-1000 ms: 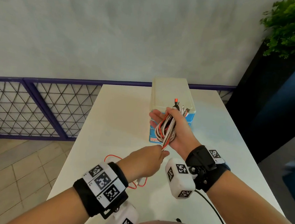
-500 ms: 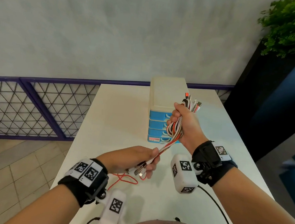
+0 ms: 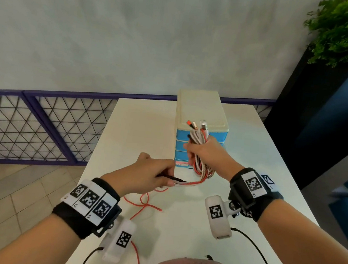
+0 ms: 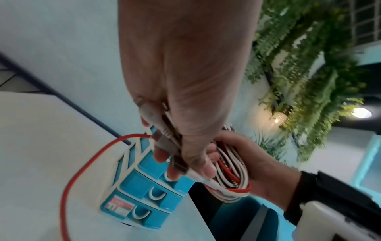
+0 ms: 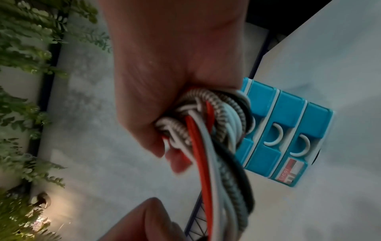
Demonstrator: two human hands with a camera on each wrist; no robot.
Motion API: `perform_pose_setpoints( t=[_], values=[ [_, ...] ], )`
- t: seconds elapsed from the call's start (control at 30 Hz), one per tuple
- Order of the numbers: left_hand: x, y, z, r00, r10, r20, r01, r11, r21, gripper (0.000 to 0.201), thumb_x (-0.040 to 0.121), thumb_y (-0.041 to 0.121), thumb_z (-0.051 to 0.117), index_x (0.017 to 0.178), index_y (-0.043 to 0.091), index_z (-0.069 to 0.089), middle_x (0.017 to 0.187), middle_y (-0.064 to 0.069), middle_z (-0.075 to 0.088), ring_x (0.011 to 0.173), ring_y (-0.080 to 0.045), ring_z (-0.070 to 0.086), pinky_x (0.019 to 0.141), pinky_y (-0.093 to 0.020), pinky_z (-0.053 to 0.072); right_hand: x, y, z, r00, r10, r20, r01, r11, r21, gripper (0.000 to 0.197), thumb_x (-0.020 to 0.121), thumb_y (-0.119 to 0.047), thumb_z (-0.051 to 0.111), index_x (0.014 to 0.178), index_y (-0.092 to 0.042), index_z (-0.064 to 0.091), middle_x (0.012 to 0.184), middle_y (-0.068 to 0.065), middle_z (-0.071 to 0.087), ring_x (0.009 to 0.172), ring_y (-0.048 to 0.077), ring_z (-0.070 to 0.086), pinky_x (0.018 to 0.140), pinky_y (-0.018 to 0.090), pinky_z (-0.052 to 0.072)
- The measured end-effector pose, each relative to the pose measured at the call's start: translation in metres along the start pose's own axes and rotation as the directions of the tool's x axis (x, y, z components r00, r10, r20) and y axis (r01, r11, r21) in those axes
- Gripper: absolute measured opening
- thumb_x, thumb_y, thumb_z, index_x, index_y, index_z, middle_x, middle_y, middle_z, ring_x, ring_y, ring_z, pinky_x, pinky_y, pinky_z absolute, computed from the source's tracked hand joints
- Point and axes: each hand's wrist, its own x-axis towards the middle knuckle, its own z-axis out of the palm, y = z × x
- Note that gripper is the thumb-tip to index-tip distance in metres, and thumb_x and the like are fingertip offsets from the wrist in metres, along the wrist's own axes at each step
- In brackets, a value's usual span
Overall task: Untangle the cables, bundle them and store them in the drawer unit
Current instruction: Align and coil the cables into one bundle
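Observation:
My right hand (image 3: 203, 155) grips a coiled bundle of red, white and braided cables (image 3: 200, 170) in front of the blue drawer unit (image 3: 200, 111); plug ends (image 3: 196, 125) stick up above the fist. In the right wrist view the cable bundle (image 5: 208, 120) fills the fist. My left hand (image 3: 154, 176) pinches the loose cable ends (image 4: 175, 146) that run from the bundle. A red cable (image 3: 144, 200) trails from the left hand onto the white table (image 3: 139, 133). The drawer unit (image 4: 144, 192) has all visible drawers closed.
The table's left edge drops to a tiled floor with a purple mesh fence (image 3: 43, 124). A dark planter with green plants (image 3: 345, 37) stands at the right. Camera leads (image 3: 253, 250) hang from both wrists over the near table edge.
My right hand has lowered and moved left in front of the drawers with the bundle. My left hand has risen and moved closer to the bundle, shortening the stretched strands.

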Motion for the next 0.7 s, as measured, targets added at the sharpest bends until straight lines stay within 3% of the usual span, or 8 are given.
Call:
perform_pose_setpoints(
  t=[0.1,0.2,0.3,0.4,0.5,0.57,0.63,0.7],
  values=[
    [0.003,0.006,-0.003,0.997,0.073,-0.005,-0.072,0.995,0.074,0.015,0.091,0.037,0.057,0.089,0.024,0.052,0.083,0.013,0.065,0.086,0.000,0.037,0.091,-0.019,0.020,-0.003,0.001,0.006,0.971,0.070,0.227,-0.080,0.996,0.034,0.012,0.089,-0.016,0.065,0.090,-0.005,0.063,0.077,0.009,0.071,0.070,0.021,0.070,0.070,0.035,0.059],
    [0.005,0.010,-0.007,0.992,0.122,0.016,-0.123,0.989,0.084,0.014,0.088,0.039,0.060,0.085,0.027,0.052,0.084,0.016,0.066,0.092,-0.011,0.046,0.098,-0.031,0.020,-0.008,0.004,0.005,0.939,0.121,0.322,-0.137,0.990,0.028,0.013,0.090,-0.023,0.064,0.088,-0.010,0.064,0.078,0.007,0.069,0.073,0.019,0.067,0.075,0.033,0.055],
    [0.005,0.015,-0.010,0.992,0.125,0.010,-0.125,0.992,0.000,0.014,0.087,0.039,0.062,0.083,0.030,0.052,0.084,0.016,0.065,0.099,-0.009,0.043,0.098,-0.027,0.018,-0.012,0.006,0.001,0.893,0.141,0.427,-0.239,0.953,0.187,0.021,0.090,-0.028,0.064,0.086,-0.008,0.064,0.078,0.009,0.068,0.070,0.019,0.066,0.070,0.029,0.054],
    [0.004,0.015,-0.014,0.998,0.046,0.045,-0.039,0.988,-0.152,0.016,0.084,0.037,0.066,0.087,0.030,0.052,0.086,0.019,0.060,0.101,-0.006,0.035,0.090,-0.022,0.028,-0.016,0.006,0.001,0.842,0.113,0.528,-0.269,0.936,0.229,0.030,0.082,-0.036,0.067,0.088,-0.007,0.064,0.088,0.016,0.063,0.076,0.024,0.063,0.073,0.032,0.054],
    [0.006,0.011,-0.020,0.999,0.029,0.046,-0.015,0.958,-0.288,0.031,0.077,0.034,0.073,0.080,0.031,0.042,0.085,0.005,0.067,0.101,-0.018,0.050,0.088,-0.034,0.045,-0.019,0.007,0.004,0.781,0.100,0.617,-0.342,0.894,0.289,0.019,0.086,-0.022,0.065,0.102,-0.010,0.064,0.102,0.022,0.064,0.089,0.033,0.067,0.079,0.042,0.056],
    [0.007,0.011,-0.021,0.998,0.028,0.047,-0.013,0.954,-0.299,0.039,0.074,0.028,0.074,0.076,0.030,0.035,0.075,-0.002,0.070,0.095,-0.015,0.055,0.088,-0.036,0.044,-0.020,0.006,0.006,0.755,0.096,0.648,-0.372,0.878,0.303,0.022,0.091,-0.011,0.057,0.113,-0.008,0.059,0.108,0.025,0.063,0.094,0.035,0.068,0.080,0.042,0.058],
    [0.007,0.013,-0.022,0.998,0.033,0.048,-0.020,0.968,-0.252,0.043,0.073,0.026,0.074,0.077,0.028,0.031,0.063,0.004,0.067,0.096,-0.006,0.051,0.089,-0.030,0.038,-0.021,0.006,0.006,0.746,0.089,0.659,-0.372,0.877,0.303,0.024,0.093,-0.007,0.053,0.117,-0.005,0.057,0.110,0.026,0.061,0.093,0.033,0.069,0.077,0.037,0.058],
    [0.009,0.015,-0.023,0.998,0.050,0.027,-0.043,0.972,-0.230,0.048,0.070,0.025,0.079,0.078,0.026,0.031,0.061,0.006,0.065,0.081,0.002,0.052,0.073,-0.020,0.039,-0.021,0.004,0.007,0.739,0.099,0.667,-0.373,0.884,0.281,0.025,0.093,-0.005,0.052,0.118,0.002,0.054,0.112,0.027,0.060,0.092,0.030,0.070,0.076,0.034,0.059]
  ],
)
